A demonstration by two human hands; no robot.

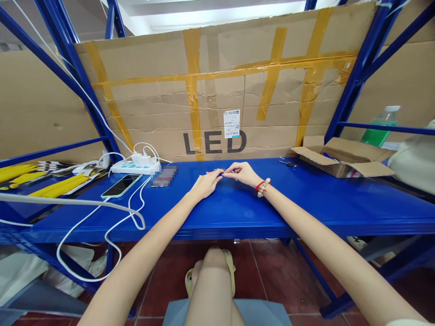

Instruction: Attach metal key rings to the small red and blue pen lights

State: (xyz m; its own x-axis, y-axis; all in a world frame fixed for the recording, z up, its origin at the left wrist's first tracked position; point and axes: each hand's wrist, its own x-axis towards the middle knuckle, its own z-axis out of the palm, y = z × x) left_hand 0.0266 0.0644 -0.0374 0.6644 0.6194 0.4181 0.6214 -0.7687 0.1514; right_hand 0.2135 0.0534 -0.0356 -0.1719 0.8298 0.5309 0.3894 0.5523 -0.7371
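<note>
Both hands are close together over the middle of the blue table [234,206]. My left hand [205,184] rests low at the tabletop, its fingers closed around a small, thin object too small to name. My right hand [244,173], with a red string and beaded bracelet [263,187] on the wrist, pinches at the other end of the small thing. Only a little blue and some dark, shiny bits show between the fingertips.
A phone [122,185], white power strip [135,167] and white cables lie at the left, with yellow-handled items [63,183] beyond. An open cardboard box [340,158] and dark keys [287,163] are at the right. A cardboard panel [159,113] stands behind.
</note>
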